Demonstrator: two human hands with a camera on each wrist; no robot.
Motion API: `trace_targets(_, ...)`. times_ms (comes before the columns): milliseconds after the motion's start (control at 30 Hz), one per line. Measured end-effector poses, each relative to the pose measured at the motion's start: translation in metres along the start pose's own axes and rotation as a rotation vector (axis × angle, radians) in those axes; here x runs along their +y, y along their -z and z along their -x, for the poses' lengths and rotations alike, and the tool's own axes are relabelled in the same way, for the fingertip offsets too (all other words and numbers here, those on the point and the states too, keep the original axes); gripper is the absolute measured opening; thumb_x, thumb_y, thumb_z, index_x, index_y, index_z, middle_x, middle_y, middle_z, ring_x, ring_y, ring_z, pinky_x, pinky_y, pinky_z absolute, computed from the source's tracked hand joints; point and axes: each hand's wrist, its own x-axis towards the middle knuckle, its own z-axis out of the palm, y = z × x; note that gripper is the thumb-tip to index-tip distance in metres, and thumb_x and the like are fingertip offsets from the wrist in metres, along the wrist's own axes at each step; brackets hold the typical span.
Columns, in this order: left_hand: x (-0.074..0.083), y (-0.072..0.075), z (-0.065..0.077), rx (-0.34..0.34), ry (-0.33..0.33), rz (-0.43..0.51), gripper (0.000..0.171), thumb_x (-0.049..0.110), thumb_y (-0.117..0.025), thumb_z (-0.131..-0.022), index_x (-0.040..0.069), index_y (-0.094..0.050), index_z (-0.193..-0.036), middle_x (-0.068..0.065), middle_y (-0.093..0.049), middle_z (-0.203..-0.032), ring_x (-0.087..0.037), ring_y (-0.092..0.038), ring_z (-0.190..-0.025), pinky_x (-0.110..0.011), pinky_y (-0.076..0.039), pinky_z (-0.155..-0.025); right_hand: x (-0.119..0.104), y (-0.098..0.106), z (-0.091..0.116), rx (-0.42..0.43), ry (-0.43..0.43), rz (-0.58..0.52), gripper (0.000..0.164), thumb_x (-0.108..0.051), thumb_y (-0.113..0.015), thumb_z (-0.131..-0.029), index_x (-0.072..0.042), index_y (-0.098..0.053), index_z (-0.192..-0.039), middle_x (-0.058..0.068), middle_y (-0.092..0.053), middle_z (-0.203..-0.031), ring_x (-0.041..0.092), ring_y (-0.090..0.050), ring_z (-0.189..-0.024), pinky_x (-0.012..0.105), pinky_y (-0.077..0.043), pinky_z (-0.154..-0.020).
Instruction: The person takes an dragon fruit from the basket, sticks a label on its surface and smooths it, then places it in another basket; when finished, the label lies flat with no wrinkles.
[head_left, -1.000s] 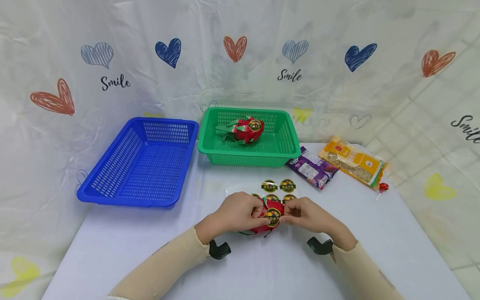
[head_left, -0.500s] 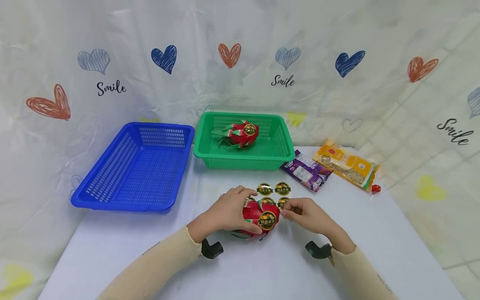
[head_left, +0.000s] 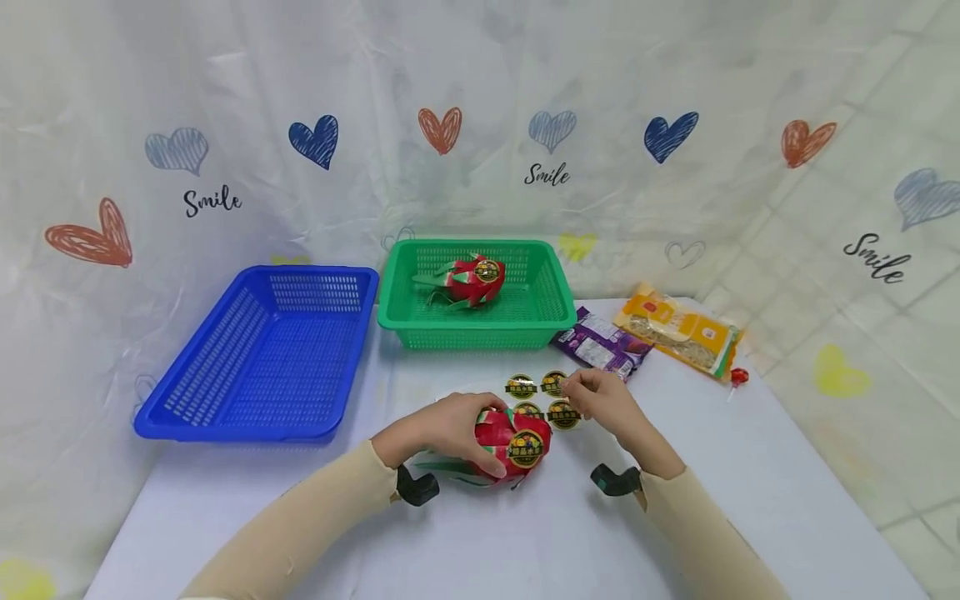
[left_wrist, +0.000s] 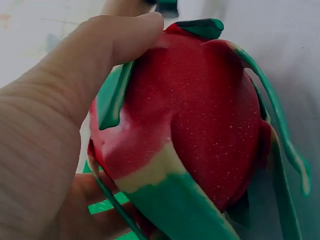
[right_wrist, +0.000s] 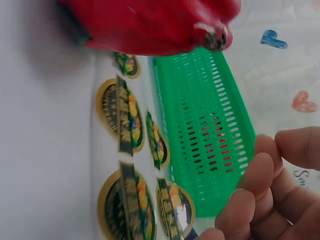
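Observation:
My left hand (head_left: 450, 429) grips a red dragon fruit (left_wrist: 200, 115) with green leafy scales, thumb on one side and fingers round the other. A round black-and-gold label (head_left: 527, 449) is stuck on the dragon fruit's right part, and the fruit lies low over the table. Just behind it is a clear sheet of matching round stickers (head_left: 521, 386). My right hand (head_left: 606, 402) hovers by the sheet's right side, overlapping a sticker in the head view. Its fingers are loosely curled, thumb near the index finger, and nothing shows between them in the right wrist view.
A green basket (head_left: 480, 325) at the back holds another labelled dragon fruit (head_left: 480, 289). To its left stands a blue basket (head_left: 311, 367). At the back right lie a purple packet (head_left: 600, 343), a yellow-orange packet (head_left: 682, 332) and a red lollipop (head_left: 738, 377).
My right hand has left the dragon fruit and moved back towards the stickers. My left hand has shifted its grip round the fruit, with the label now uncovered. The head view has tilted up slightly.

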Motion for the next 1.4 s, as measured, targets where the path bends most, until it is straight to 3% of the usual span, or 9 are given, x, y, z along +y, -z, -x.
trace_targets(200,-0.002,-0.007,0.0,0.062,0.013,-0.015,0.084,0.056,-0.091,-0.068,0.023,-0.058,-0.138,0.005,-0.067,-0.123,-0.01,-0.061,-0.107,-0.027,-0.056,-0.084,-0.012,-0.011,-0.04,-0.048,-0.06,-0.199,0.033,-0.028,-0.055,-0.108,0.003,-0.064,-0.115,0.003,-0.065,-0.088,0.016,-0.055,-0.076,0.028,-0.053,-0.071)
trace_targets(333,0.0,0.0,0.005,0.136,0.029,-0.056,0.085,0.059,-0.091,-0.067,0.023,-0.06,-0.137,0.005,-0.068,-0.122,-0.013,-0.062,-0.108,-0.03,-0.056,-0.085,-0.013,-0.02,-0.064,-0.101,-0.08,-0.371,0.043,-0.032,-0.05,-0.111,0.003,-0.057,-0.134,0.002,-0.07,-0.103,0.015,-0.061,-0.086,0.027,-0.054,-0.078)
trace_targets(433,0.003,0.016,0.009,0.196,0.031,-0.063,0.087,0.058,-0.091,-0.067,0.021,-0.06,-0.139,0.003,-0.069,-0.124,-0.015,-0.064,-0.108,-0.034,-0.057,-0.086,-0.013,-0.026,-0.074,-0.119,-0.088,-0.48,0.054,-0.038,-0.049,-0.111,0.004,-0.049,-0.146,-0.001,-0.071,-0.113,0.016,-0.064,-0.098,0.027,-0.055,-0.086)
trace_targets(533,0.007,0.036,0.014,0.251,0.034,-0.08,0.089,0.055,-0.091,-0.068,0.019,-0.058,-0.142,0.001,-0.068,-0.129,-0.017,-0.065,-0.112,-0.037,-0.058,-0.091,-0.014,-0.032,-0.08,-0.104,-0.092,-0.573,0.059,-0.043,-0.051,-0.109,0.001,-0.048,-0.148,-0.005,-0.071,-0.116,0.016,-0.064,-0.104,0.026,-0.054,-0.089)
trace_targets(767,0.015,0.093,0.015,0.328,0.023,-0.147,0.092,0.05,-0.091,-0.072,0.016,-0.052,-0.149,-0.002,-0.062,-0.144,-0.024,-0.062,-0.126,-0.045,-0.057,-0.101,-0.021,-0.045,-0.091,0.006,-0.128,-0.795,0.03,-0.04,-0.058,-0.106,-0.012,-0.062,-0.116,-0.008,-0.072,-0.099,0.009,-0.065,-0.09,0.025,-0.055,-0.085)
trace_targets(900,0.014,0.119,0.003,0.343,0.021,-0.191,0.094,0.047,-0.09,-0.074,0.015,-0.048,-0.152,-0.006,-0.059,-0.148,-0.028,-0.059,-0.132,-0.048,-0.056,-0.103,-0.024,-0.054,-0.094,0.036,-0.149,-0.889,0.024,-0.037,-0.057,-0.107,-0.013,-0.064,-0.107,-0.009,-0.076,-0.091,0.007,-0.068,-0.083,0.024,-0.056,-0.082)
trace_targets(1067,0.008,0.143,-0.026,0.363,0.01,-0.199,0.094,0.043,-0.089,-0.075,0.014,-0.046,-0.153,-0.007,-0.057,-0.147,-0.027,-0.058,-0.13,-0.045,-0.058,-0.1,-0.025,-0.062,-0.095,0.068,-0.137,-0.953,0.029,-0.034,-0.055,-0.108,-0.007,-0.064,-0.113,-0.006,-0.08,-0.091,0.007,-0.07,-0.08,0.023,-0.056,-0.08)
trace_targets(1233,0.001,0.155,-0.054,0.379,0.015,-0.179,0.093,0.039,-0.088,-0.076,0.015,-0.044,-0.154,-0.007,-0.057,-0.146,-0.026,-0.059,-0.126,-0.043,-0.058,-0.098,-0.028,-0.067,-0.095,0.113,-0.136,-0.955,0.032,-0.03,-0.053,-0.11,-0.001,-0.058,-0.121,-0.007,-0.078,-0.087,0.006,-0.071,-0.078,0.022,-0.056,-0.078)
trace_targets(1400,-0.01,0.159,-0.084,0.336,0.028,-0.168,0.091,0.036,-0.086,-0.078,0.015,-0.042,-0.154,-0.007,-0.057,-0.145,-0.026,-0.058,-0.126,-0.043,-0.057,-0.099,-0.029,-0.071,-0.095,0.108,-0.122,-0.939,0.032,-0.032,-0.05,-0.111,-0.002,-0.054,-0.123,-0.007,-0.078,-0.087,0.006,-0.069,-0.072,0.024,-0.055,-0.075)
